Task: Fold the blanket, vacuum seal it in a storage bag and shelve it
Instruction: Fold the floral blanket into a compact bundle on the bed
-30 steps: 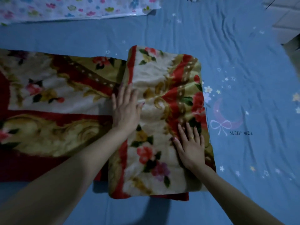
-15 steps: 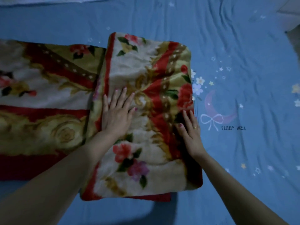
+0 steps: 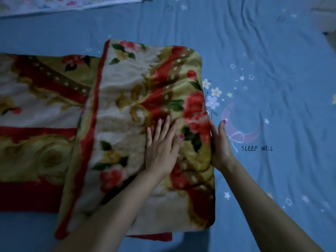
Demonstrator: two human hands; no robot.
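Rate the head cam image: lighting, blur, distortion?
Head view: dim, with a blue cast; the blanket pattern stays readable, and print on the bedsheet is legible. Mild motion blur on the left hand and forearm; the right hand is sharper. Wide-angle bowing at the edges; no glare.

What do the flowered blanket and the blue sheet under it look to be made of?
Blanket: seems a thick plush fleece, likely synthetic; matte, fuzzy nap, rounded bulky fold edges, and it dents softly under the left hand that lies flat on it. Blue sheet: looks like thin woven cotton or a blend; smooth, dull, fine shallow wrinkles, printed stars and moon. The fibre cannot be told from the picture.
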